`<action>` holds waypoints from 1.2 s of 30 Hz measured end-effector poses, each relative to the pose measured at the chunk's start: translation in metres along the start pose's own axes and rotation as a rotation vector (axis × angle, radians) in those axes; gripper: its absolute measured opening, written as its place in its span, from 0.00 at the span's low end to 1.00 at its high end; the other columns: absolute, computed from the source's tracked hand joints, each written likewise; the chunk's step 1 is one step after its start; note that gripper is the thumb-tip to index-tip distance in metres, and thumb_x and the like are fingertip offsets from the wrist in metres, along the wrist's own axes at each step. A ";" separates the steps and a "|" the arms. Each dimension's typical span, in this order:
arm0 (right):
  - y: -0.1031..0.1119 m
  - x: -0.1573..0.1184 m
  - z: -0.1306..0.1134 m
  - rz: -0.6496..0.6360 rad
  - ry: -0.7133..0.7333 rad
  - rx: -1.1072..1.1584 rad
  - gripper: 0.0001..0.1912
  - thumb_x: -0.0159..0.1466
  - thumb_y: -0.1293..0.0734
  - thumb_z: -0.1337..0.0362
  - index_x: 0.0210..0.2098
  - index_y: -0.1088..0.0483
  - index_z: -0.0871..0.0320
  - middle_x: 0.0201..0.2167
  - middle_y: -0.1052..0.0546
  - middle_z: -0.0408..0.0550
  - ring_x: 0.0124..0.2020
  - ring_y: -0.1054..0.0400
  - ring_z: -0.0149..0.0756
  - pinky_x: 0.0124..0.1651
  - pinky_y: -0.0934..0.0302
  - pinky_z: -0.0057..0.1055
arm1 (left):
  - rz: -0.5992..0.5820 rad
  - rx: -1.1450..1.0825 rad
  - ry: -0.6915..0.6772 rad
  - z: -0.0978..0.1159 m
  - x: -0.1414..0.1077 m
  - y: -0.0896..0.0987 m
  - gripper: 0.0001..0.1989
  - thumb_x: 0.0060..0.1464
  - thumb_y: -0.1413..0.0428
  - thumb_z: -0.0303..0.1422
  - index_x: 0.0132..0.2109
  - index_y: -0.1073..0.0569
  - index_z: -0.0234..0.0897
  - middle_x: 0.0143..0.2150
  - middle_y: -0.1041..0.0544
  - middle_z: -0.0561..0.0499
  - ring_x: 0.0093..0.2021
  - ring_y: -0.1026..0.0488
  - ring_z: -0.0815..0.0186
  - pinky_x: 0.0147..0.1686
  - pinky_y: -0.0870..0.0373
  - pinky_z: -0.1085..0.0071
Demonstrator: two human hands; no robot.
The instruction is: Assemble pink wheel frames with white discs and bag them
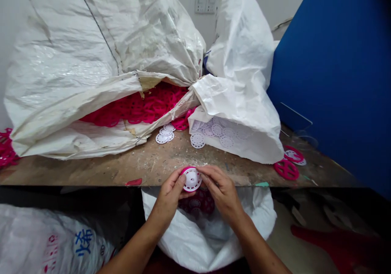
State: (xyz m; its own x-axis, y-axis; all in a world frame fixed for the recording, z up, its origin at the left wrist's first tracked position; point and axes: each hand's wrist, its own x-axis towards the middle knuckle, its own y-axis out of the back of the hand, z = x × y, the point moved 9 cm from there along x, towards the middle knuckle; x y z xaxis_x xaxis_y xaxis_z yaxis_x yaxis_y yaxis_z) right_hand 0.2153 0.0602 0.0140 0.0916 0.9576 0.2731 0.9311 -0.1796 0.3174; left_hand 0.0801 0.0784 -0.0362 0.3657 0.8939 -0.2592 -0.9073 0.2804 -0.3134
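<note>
Between my two hands is a round plastic wheel piece (192, 180), a white slotted disc set in a pink ring. My left hand (171, 186) grips its left side, thumb on the white face and fingers behind. On the other side, my right hand (220, 186) has its fingers closed at the disc's right edge. Both hands are at the table's front edge, above an open white sack (259, 221) with pink-and-white pieces inside. Behind them, loose white discs (165, 134) lie on the table (146, 160).
A large sack (91, 41) spills pink rings (137, 107). Beside it, a white bag (244, 90) opens onto more white discs (216, 131). Pink rings (286, 170) lie at right near a blue panel (336, 74). A printed sack (45, 241) stands below left.
</note>
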 end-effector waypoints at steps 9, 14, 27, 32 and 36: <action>-0.008 0.000 0.022 -0.096 -0.256 0.265 0.11 0.63 0.37 0.58 0.41 0.27 0.55 0.28 0.27 0.42 0.25 0.37 0.30 0.28 0.42 0.26 | -0.003 0.288 -0.174 0.021 -0.002 -0.003 0.16 0.57 0.47 0.39 0.51 0.27 0.39 0.49 0.25 0.46 0.50 0.29 0.58 0.48 0.32 0.68; -0.012 -0.006 0.029 -0.125 -0.308 0.384 0.13 0.61 0.35 0.59 0.45 0.31 0.54 0.33 0.27 0.43 0.31 0.33 0.32 0.34 0.39 0.28 | -0.105 0.141 0.012 -0.002 -0.004 -0.011 0.22 0.53 0.42 0.37 0.54 0.35 0.38 0.44 0.25 0.45 0.38 0.25 0.62 0.35 0.26 0.69; 0.021 0.060 0.031 -0.115 -0.104 -0.166 0.14 0.61 0.36 0.55 0.42 0.28 0.54 0.40 0.25 0.50 0.37 0.31 0.41 0.41 0.37 0.37 | -0.237 0.630 -0.112 0.036 -0.006 0.009 0.22 0.48 0.39 0.34 0.52 0.27 0.42 0.37 0.21 0.50 0.26 0.28 0.67 0.27 0.36 0.76; -0.005 0.116 0.058 -0.053 0.057 -0.504 0.22 0.57 0.35 0.57 0.50 0.30 0.56 0.53 0.31 0.57 0.53 0.36 0.52 0.52 0.40 0.47 | 0.298 1.115 -0.540 0.148 0.046 0.084 0.11 0.56 0.48 0.32 0.46 0.25 0.40 0.42 0.22 0.50 0.40 0.26 0.64 0.41 0.34 0.73; -0.014 0.115 0.073 -0.053 0.094 -0.613 0.19 0.60 0.38 0.57 0.50 0.28 0.53 0.52 0.29 0.54 0.50 0.33 0.50 0.48 0.36 0.46 | 0.481 1.227 -0.576 0.180 0.116 0.137 0.11 0.56 0.50 0.26 0.43 0.25 0.37 0.45 0.25 0.46 0.46 0.30 0.60 0.48 0.37 0.67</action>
State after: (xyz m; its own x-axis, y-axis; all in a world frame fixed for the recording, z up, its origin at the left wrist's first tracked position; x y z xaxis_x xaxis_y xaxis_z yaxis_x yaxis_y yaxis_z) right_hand 0.2388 0.1896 -0.0252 -0.0066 0.9498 0.3127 0.5586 -0.2559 0.7889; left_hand -0.0384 0.2836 0.0548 0.1135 0.9180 0.3799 -0.6275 -0.2302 0.7438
